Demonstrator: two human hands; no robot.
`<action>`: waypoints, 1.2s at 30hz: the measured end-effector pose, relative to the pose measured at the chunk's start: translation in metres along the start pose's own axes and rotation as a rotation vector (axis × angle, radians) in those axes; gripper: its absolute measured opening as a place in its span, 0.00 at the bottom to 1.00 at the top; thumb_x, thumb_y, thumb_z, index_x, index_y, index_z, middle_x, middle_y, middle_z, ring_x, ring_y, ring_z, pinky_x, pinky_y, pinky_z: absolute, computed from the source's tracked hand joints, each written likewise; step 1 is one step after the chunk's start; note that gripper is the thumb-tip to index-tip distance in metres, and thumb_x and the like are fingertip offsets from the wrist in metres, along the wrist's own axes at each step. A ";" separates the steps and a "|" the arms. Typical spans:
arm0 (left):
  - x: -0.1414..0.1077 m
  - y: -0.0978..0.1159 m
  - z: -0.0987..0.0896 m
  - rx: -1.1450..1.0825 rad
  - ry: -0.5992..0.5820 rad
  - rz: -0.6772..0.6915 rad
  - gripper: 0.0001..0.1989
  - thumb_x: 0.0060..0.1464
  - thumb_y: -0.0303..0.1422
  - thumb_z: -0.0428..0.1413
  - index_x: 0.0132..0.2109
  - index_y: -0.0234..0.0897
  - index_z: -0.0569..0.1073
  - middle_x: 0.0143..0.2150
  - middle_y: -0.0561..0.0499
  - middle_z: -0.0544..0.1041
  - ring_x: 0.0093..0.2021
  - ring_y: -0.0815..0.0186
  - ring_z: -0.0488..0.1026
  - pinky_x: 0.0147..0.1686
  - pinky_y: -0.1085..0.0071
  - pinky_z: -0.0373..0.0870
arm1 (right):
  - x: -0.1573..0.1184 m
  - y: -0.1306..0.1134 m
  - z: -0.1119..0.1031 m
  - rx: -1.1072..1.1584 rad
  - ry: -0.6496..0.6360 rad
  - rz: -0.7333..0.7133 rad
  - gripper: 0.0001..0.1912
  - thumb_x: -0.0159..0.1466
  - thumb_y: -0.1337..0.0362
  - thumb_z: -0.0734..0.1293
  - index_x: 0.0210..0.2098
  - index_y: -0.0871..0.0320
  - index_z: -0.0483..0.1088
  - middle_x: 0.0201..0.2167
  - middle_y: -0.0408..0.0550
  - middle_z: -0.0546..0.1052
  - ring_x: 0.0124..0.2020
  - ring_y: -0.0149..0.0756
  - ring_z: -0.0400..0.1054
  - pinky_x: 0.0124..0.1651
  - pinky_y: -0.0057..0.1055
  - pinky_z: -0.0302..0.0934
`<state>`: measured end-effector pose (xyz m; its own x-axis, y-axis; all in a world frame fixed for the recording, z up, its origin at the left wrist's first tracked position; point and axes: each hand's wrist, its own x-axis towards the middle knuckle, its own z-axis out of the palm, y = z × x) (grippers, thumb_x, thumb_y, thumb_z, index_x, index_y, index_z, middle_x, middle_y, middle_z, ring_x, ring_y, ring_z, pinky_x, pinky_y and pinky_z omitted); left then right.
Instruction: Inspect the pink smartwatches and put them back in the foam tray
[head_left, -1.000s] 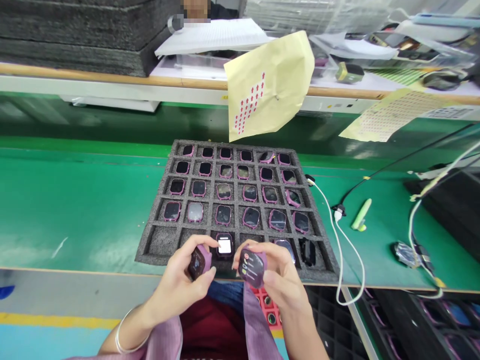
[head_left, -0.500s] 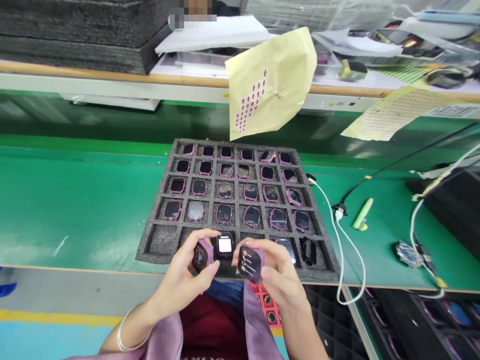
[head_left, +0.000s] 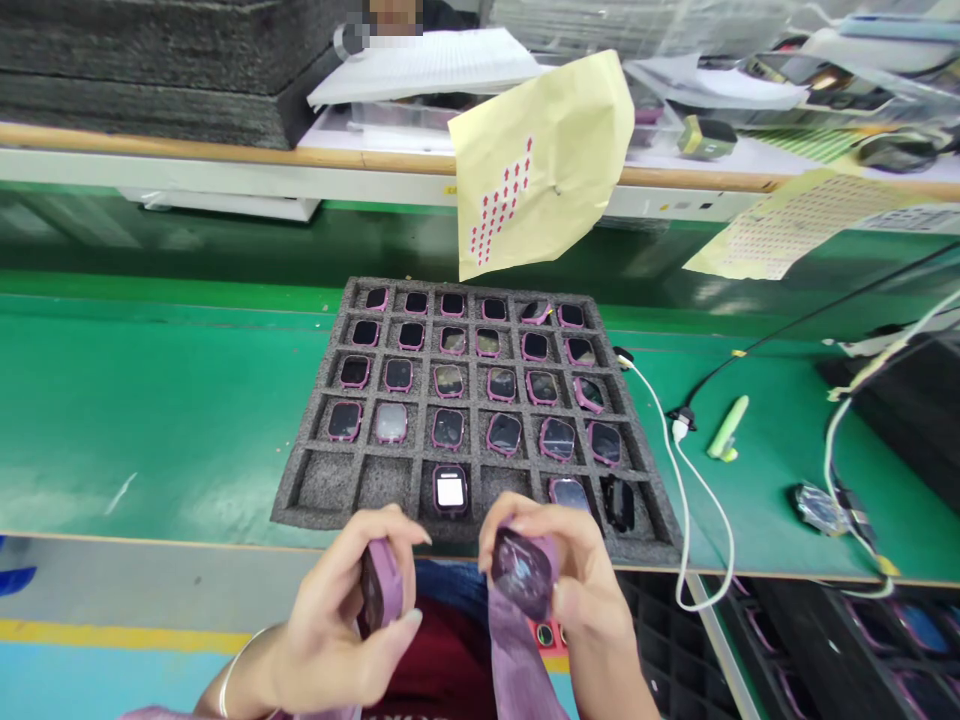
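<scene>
My left hand (head_left: pixel 341 610) is closed round a purple smartwatch body (head_left: pixel 382 583), which is turned edge-on so its screen faces left. A second purple smartwatch body (head_left: pixel 523 572) is gripped in my right hand (head_left: pixel 577 575); its dark, glossy screen is blurred and faces up. Both hands are just in front of a grey foam tray (head_left: pixel 319 482) holding rows of similar watch bodies. In its front row a watch (head_left: pixel 450 490) shows a lit white screen. Farther right in that row are another purple watch (head_left: pixel 568 494) and a black object (head_left: pixel 618 502).
A white cable (head_left: pixel 684 540) loops over the bench edge right of the tray. A light green tool (head_left: pixel 727 428) lies on the green bench (head_left: pixel 150 400). A yellow sheet (head_left: pixel 544 165) hangs from the shelf. More dark trays (head_left: pixel 810 640) stand below at right.
Both hands have drawn back from the tray with their watches. The left watch has turned edge-on. The right watch's screen, which showed a menu list, now looks mostly dark.
</scene>
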<state>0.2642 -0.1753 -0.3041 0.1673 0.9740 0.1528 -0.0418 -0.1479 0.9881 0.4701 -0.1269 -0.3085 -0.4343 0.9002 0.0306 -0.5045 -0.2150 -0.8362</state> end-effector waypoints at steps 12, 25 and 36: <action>0.029 -0.027 -0.002 -0.366 -0.023 -0.354 0.26 0.57 0.31 0.55 0.60 0.41 0.57 0.41 0.48 0.68 0.35 0.65 0.72 0.29 0.72 0.74 | 0.009 0.009 -0.013 0.020 0.086 0.253 0.22 0.63 0.61 0.68 0.57 0.54 0.66 0.47 0.55 0.76 0.48 0.47 0.71 0.53 0.50 0.63; 0.032 -0.040 -0.008 -0.444 -0.072 -0.401 0.23 0.58 0.32 0.51 0.61 0.37 0.61 0.43 0.44 0.72 0.42 0.57 0.73 0.38 0.62 0.73 | 0.010 0.020 -0.009 -0.126 0.225 0.143 0.25 0.61 0.62 0.69 0.58 0.54 0.64 0.51 0.55 0.74 0.53 0.51 0.67 0.57 0.50 0.59; 0.033 -0.035 -0.007 -0.414 -0.099 -0.397 0.20 0.59 0.29 0.49 0.59 0.38 0.62 0.45 0.44 0.71 0.41 0.60 0.73 0.39 0.64 0.74 | 0.009 0.022 -0.010 -0.190 0.219 0.109 0.21 0.64 0.62 0.67 0.57 0.53 0.65 0.49 0.54 0.75 0.51 0.49 0.70 0.58 0.50 0.59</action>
<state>0.2644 -0.1366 -0.3340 0.3389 0.9175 -0.2081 -0.3352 0.3245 0.8845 0.4626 -0.1202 -0.3316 -0.2970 0.9403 -0.1662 -0.3059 -0.2586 -0.9163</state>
